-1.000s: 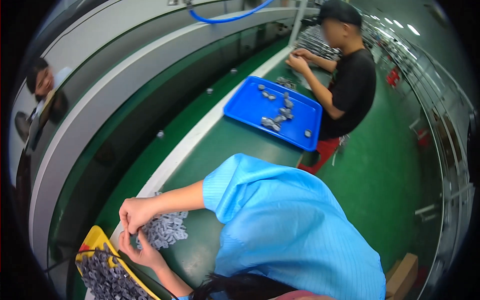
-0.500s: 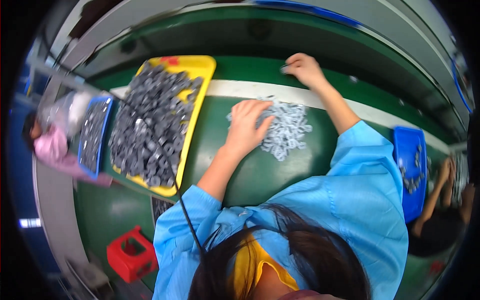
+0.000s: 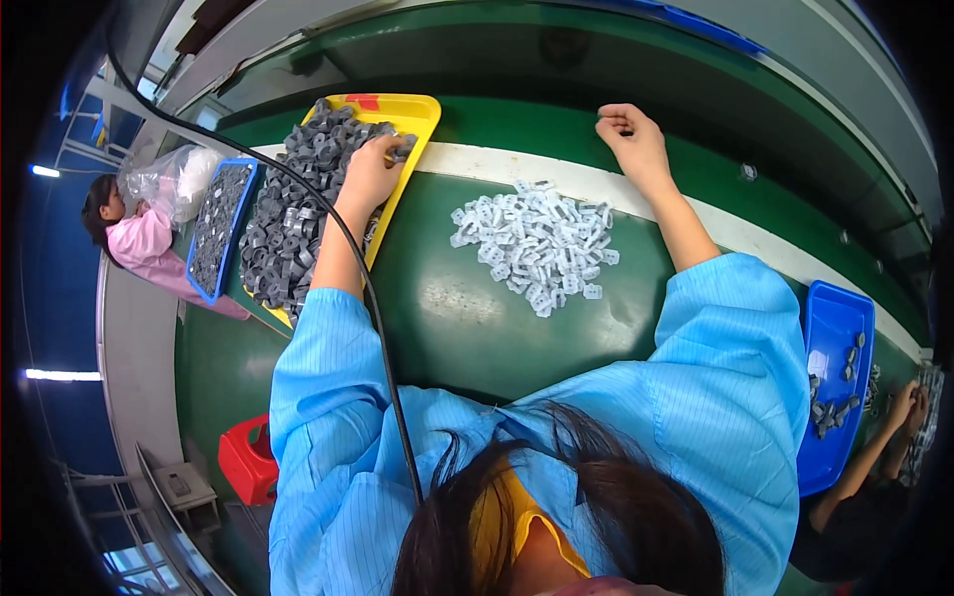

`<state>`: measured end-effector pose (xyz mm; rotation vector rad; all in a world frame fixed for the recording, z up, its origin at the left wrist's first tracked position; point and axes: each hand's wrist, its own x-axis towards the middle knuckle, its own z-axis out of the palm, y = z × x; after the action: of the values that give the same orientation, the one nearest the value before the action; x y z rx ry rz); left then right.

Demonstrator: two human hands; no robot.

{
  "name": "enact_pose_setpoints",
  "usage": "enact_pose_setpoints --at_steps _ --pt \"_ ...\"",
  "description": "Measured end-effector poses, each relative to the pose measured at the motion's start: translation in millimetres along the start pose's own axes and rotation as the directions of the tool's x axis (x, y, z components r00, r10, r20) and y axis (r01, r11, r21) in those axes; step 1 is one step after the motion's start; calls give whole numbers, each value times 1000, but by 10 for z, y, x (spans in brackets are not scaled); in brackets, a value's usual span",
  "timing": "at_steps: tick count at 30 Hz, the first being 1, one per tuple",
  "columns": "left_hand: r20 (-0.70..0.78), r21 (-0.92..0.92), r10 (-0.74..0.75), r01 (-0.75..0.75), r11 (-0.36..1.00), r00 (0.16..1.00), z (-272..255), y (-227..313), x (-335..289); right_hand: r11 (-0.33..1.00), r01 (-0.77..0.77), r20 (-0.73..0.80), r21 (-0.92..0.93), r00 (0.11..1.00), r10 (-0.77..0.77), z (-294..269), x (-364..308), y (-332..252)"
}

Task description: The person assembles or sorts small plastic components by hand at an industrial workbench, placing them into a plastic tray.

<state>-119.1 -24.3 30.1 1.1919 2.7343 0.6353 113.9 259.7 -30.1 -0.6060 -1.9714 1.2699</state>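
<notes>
My left hand [image 3: 370,177] reaches over the right side of a yellow tray [image 3: 422,114] heaped with small dark grey, ring-like plastic parts [image 3: 288,204]. Its fingers are closed at a grey plastic part [image 3: 404,147] near the tray's right rim. Above the green strip beyond the white line, my right hand [image 3: 639,149] hovers with fingers curled and a gap between thumb and forefinger; no part shows in it. Between the hands, nearer to me, lies a loose pile of small translucent whitish plastic pieces [image 3: 537,243] on the green table [image 3: 447,338].
A few small pieces [image 3: 748,172] lie spaced along the far green strip. A blue tray [image 3: 817,452] with several grey parts stands right, near a co-worker's hands [image 3: 906,407]. At left are another blue tray [image 3: 252,179], a person in pink [image 3: 144,238] and a red stool [image 3: 243,462]. A black cable [image 3: 376,308] crosses the view.
My left hand has moved from the whitish pile to the grey parts in the yellow tray. The dark piece at my right fingertips no longer shows. Pieces on the far strip have shifted right.
</notes>
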Motion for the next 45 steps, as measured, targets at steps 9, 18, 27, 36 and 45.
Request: enact_pose_setpoints --at_steps 9,18,27,36,45 --pt "-311 -725 -18 -224 651 950 47 441 -257 998 25 368 -55 930 -3 80 -158 -372" --pt "377 -921 97 384 -64 921 478 872 -230 947 306 577 -97 793 -197 98 -187 -571" --pt "266 -963 58 269 -37 962 568 784 -335 874 76 479 -479 857 188 254 -214 -887" --pt "-226 -474 226 -310 824 948 675 1010 -453 867 86 526 -490 823 216 254 -153 -702" --pt "-301 -593 127 -290 751 945 768 968 -472 986 -79 529 -147 836 146 251 -184 -922"
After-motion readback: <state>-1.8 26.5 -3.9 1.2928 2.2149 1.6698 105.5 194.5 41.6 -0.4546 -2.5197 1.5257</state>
